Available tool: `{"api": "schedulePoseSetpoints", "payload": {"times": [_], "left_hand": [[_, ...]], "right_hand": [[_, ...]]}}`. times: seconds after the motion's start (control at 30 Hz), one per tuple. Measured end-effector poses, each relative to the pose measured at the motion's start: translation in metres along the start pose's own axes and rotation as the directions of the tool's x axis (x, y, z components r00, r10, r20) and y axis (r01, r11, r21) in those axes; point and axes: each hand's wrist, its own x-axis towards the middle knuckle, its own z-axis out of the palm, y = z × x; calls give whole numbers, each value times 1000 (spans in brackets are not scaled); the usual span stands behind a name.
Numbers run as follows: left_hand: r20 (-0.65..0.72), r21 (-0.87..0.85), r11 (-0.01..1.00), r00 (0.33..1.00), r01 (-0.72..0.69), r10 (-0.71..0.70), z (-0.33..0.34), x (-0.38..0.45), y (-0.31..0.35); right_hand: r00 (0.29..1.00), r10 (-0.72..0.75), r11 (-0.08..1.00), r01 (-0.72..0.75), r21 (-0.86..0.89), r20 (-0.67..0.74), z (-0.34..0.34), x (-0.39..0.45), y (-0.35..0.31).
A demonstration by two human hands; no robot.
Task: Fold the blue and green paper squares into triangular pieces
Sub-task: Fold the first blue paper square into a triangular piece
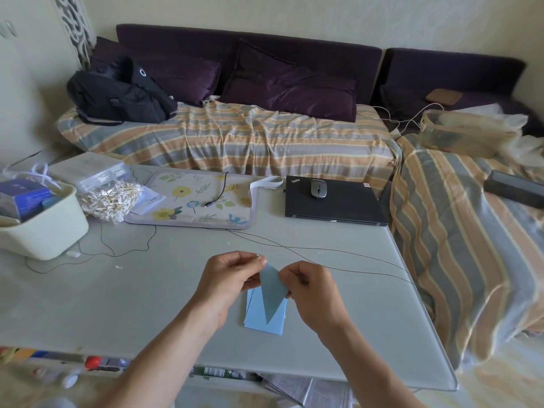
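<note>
A person's two hands hold a folded blue triangle (pixel 272 291) above a grey table (pixel 147 290), its long point aimed down toward 6 o'clock. The left hand (pixel 226 278), at the triangle's 9 o'clock, pinches the upper tip between thumb and curled fingers. The right hand (pixel 309 290), at 3 o'clock, pinches the triangle's right edge, fingers curled around it. Directly beneath lies a small stack of blue squares (pixel 265 320) flat on the table, partly hidden by the triangle. At 12 o'clock from the hands sit a closed laptop (pixel 332 206) with a mouse (pixel 318 188) on its lid, and a floral mat (pixel 203 201). A cream bin (pixel 44 231) stands at 10 o'clock. A thin cable (pixel 323 254) crosses the table just beyond the hands.
</note>
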Motion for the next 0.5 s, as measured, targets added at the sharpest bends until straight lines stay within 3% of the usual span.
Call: {"api": "schedulePoseSetpoints", "payload": {"times": [0.2, 0.5], "left_hand": [[-1, 228, 972, 998, -57, 58, -3, 3, -3], [111, 250, 968, 994, -26, -2, -5, -1, -3]], "right_hand": [[993, -101, 982, 90, -168, -54, 1, -2, 1], [987, -159, 977, 162, -141, 31, 1, -5, -5]]}}
